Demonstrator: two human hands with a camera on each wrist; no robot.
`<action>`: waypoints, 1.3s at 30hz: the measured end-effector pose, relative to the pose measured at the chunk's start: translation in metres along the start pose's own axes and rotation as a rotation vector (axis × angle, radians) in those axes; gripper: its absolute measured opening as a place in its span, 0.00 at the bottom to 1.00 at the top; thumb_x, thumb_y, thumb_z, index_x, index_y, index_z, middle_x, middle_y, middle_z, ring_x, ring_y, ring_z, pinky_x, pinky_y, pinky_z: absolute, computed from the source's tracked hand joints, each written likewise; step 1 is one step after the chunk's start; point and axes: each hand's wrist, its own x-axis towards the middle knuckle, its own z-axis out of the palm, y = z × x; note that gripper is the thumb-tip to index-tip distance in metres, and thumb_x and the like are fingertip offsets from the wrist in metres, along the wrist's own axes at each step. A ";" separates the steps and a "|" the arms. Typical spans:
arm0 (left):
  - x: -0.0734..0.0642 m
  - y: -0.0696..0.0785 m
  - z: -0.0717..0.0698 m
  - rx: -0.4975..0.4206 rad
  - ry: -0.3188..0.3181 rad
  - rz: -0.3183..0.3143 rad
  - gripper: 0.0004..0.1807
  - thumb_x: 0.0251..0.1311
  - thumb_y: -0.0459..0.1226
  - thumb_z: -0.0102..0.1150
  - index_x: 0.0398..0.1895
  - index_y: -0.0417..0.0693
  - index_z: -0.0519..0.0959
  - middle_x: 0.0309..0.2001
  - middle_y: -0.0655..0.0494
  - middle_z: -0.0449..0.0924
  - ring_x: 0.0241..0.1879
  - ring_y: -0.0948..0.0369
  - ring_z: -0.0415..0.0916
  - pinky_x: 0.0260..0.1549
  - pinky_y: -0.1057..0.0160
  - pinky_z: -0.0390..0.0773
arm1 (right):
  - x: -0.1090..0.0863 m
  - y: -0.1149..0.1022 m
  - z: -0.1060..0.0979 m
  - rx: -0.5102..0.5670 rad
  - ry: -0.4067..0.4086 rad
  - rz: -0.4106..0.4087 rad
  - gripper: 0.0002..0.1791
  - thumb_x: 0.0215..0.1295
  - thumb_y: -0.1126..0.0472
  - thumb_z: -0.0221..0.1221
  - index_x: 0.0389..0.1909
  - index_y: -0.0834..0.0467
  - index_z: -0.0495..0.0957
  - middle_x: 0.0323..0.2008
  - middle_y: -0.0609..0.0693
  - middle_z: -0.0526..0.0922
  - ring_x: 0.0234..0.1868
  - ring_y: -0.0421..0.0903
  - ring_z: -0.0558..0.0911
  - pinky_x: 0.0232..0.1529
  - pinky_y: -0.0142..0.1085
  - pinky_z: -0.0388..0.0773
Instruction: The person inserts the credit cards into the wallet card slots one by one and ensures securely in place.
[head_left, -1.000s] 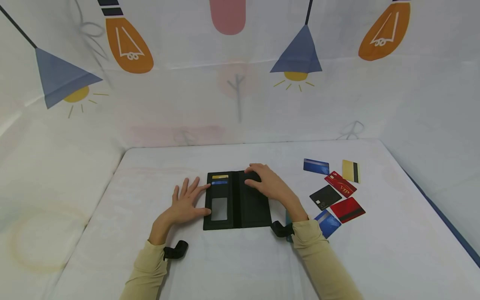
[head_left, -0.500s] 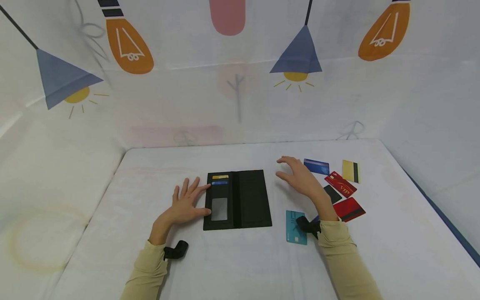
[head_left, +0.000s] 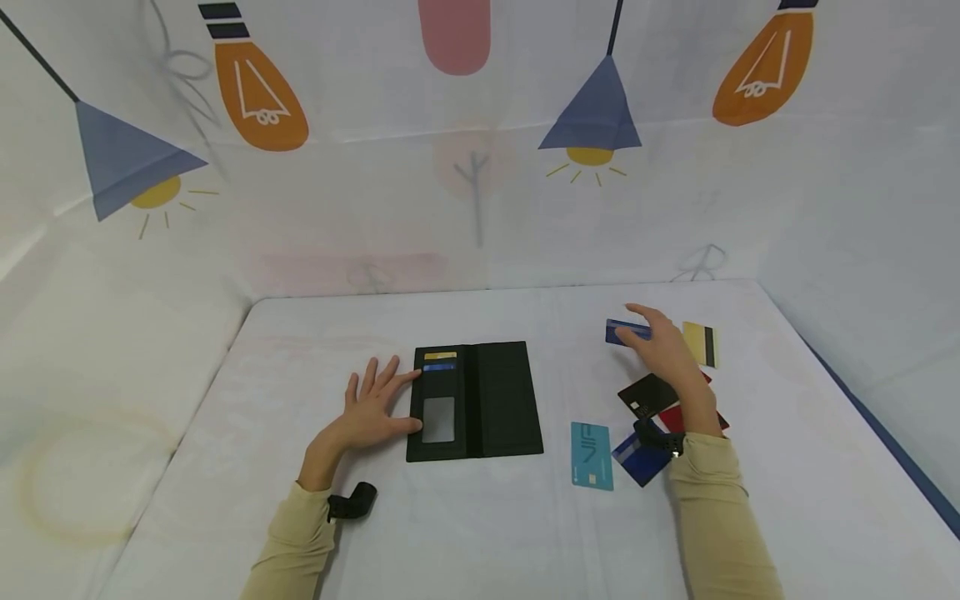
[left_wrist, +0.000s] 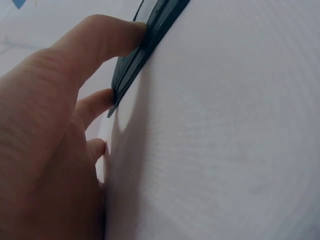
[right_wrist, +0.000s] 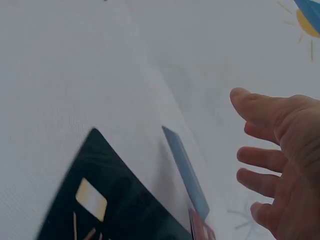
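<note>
A black bifold wallet [head_left: 510, 400] lies opened flat mid-table, with a yellow and a blue card edge showing in its left-side slots. My left hand [head_left: 367, 414] rests beside it, fingers spread, thumb and one finger touching the wallet's left edge. In the left wrist view, the thumb [left_wrist: 107, 35] presses on that black edge. My right hand [head_left: 667, 354] is over the far blue card [head_left: 617, 332], partly covering it. The right wrist view shows loosely bent fingers with nothing between them, apart from the blue card [right_wrist: 186, 172].
Loose cards lie around the right forearm: a yellow one [head_left: 698, 343], a black one [head_left: 645, 395], a red one [head_left: 670, 417] mostly hidden, a nearer blue one [head_left: 640, 461] and a teal one [head_left: 592, 456]. White cloth walls with printed lamps stand behind the table.
My right hand has left the wallet's right panel and moved right to the far blue card. The teal card has come into full sight. The left hand and wallet stay put.
</note>
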 end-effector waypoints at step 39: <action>-0.001 0.001 -0.002 0.003 -0.006 0.003 0.45 0.56 0.55 0.64 0.76 0.56 0.59 0.80 0.43 0.37 0.77 0.39 0.21 0.67 0.35 0.20 | -0.020 0.068 -0.031 -0.059 0.095 0.526 0.47 0.70 0.47 0.50 0.72 0.78 0.43 0.70 0.79 0.44 0.69 0.74 0.49 0.68 0.66 0.54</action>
